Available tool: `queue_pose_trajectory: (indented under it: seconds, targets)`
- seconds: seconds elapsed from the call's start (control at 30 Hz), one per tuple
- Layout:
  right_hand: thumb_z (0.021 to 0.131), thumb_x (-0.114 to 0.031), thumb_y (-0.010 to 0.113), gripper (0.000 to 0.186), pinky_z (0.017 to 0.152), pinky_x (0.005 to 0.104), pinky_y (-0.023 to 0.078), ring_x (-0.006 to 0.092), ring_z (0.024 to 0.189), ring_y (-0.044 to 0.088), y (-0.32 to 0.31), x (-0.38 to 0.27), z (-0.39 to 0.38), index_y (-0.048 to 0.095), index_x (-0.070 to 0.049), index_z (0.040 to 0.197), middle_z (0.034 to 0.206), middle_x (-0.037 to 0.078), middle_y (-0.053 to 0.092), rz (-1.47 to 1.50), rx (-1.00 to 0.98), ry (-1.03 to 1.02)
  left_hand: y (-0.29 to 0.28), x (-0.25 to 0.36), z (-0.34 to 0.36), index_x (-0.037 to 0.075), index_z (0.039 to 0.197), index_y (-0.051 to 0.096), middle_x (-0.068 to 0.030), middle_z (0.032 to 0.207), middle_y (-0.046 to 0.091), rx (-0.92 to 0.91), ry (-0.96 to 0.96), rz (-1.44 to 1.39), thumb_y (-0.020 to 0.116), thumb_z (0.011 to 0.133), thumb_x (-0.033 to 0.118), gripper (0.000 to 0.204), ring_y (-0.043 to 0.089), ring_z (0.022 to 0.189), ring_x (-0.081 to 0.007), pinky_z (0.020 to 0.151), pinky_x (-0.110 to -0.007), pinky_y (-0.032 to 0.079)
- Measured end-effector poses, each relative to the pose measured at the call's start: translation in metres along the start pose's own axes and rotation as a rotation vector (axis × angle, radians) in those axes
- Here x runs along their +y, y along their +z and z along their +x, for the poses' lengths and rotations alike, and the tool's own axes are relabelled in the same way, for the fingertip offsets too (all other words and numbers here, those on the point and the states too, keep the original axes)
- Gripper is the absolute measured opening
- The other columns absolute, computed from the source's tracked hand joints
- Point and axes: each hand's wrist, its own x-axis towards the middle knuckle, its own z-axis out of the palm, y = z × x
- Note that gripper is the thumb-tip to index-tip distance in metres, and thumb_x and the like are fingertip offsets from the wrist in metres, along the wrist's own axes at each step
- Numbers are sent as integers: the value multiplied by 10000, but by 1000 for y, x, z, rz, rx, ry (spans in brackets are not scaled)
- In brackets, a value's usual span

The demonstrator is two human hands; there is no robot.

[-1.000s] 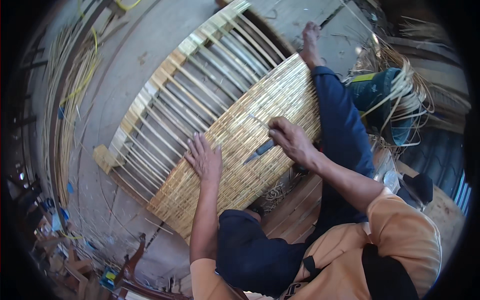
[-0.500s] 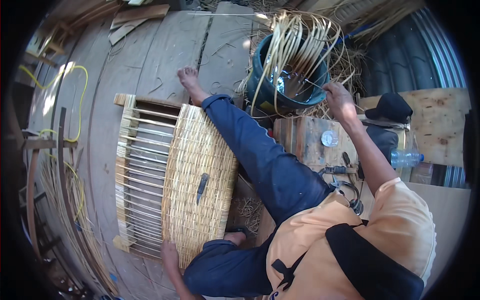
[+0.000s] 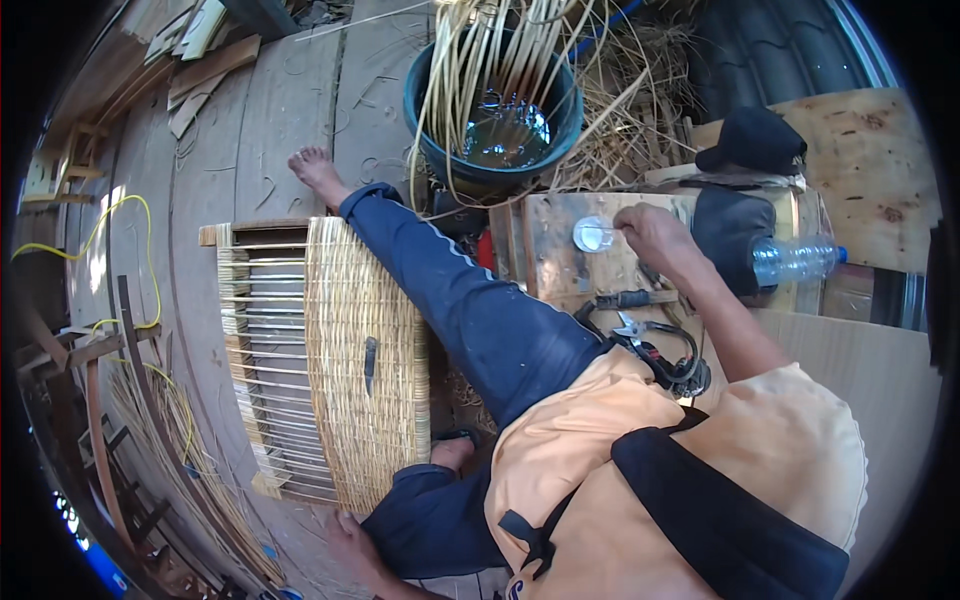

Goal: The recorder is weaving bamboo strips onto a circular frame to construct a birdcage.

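A dark bucket of water and cane strips stands beside a plastic bottle.

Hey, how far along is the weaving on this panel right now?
Done: roughly the right half of the wooden frame carries tight woven matting. In hand: weaving is paused, a dark tool lies on the mat, the right hand reaches a small clear lid on the wooden bench, and the left hand rests by the panel's near corner. Left: the bare slats on the left side.
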Motion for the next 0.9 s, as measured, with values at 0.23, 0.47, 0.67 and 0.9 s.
queue_pose_trajectory:
  seconds: [0.23, 0.47, 0.67, 0.9]
  targets:
    - [819, -37, 427, 310, 762, 441, 483, 377, 856, 608, 32, 36, -23, 649, -87, 1031, 931, 215, 606, -29, 168, 92, 52, 198, 13, -56, 1116, 551, -229, 1111, 569, 60, 716, -438, 530, 875, 139, 311, 518, 1066, -372, 943, -433, 380]
    - [831, -85, 469, 256, 749, 418, 494, 354, 848, 618, 46, 14, -25, 675, -86, 982, 871, 201, 624, 21, 29, 15, 137, 367, -20, 13, 1151, 512, -162, 947, 628, -26, 1400, -274, 706, 731, 198, 498, 607, 888, -342, 761, -438, 461]
    - [836, -108, 493, 245, 760, 407, 495, 333, 860, 626, 30, 28, -28, 682, -118, 991, 877, 180, 637, 22, -112, 12, 161, 413, -34, 88, 1231, 458, -144, 925, 632, -249, 1297, -81, 698, 748, 214, 554, 618, 876, -316, 725, -431, 458]
    - [830, -123, 524, 226, 777, 394, 490, 328, 858, 628, 28, 39, -28, 667, -83, 1000, 909, 170, 653, 326, -146, -95, 168, 411, -20, 155, 1221, 488, -126, 945, 630, -210, 1288, -129, 658, 775, 238, 484, 615, 895, -308, 762, -420, 447]
